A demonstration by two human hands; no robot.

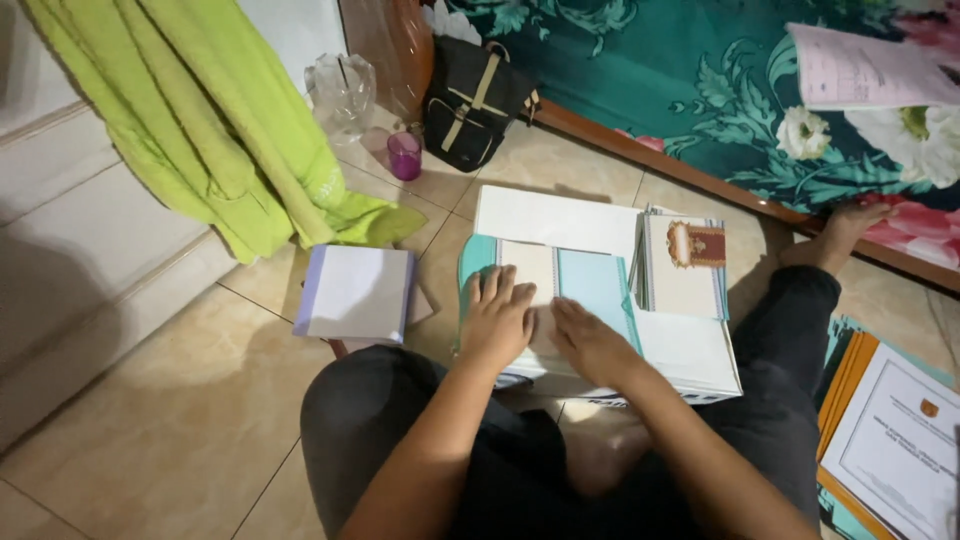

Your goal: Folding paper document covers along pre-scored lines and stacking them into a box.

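I sit on a tiled floor with both hands resting on a pile of papers and folders in front of my legs. My left hand [497, 320] lies flat, fingers spread, on a teal folder [476, 260] and the cream sheet [530, 265] inside it. Beside it my right hand [588, 338] presses palm down on the same pile, next to a light blue sheet [598, 285]. A white sheet [557, 220] lies at the far side of the pile. Neither hand grips anything.
A white paper stack [356, 293] lies to the left, a booklet with a red emblem [686, 266] to the right. Green cloth [220, 120] hangs at left. A black bag [472, 102], purple cup [404, 155], floral mattress [700, 90] and more documents [895, 440] surround me.
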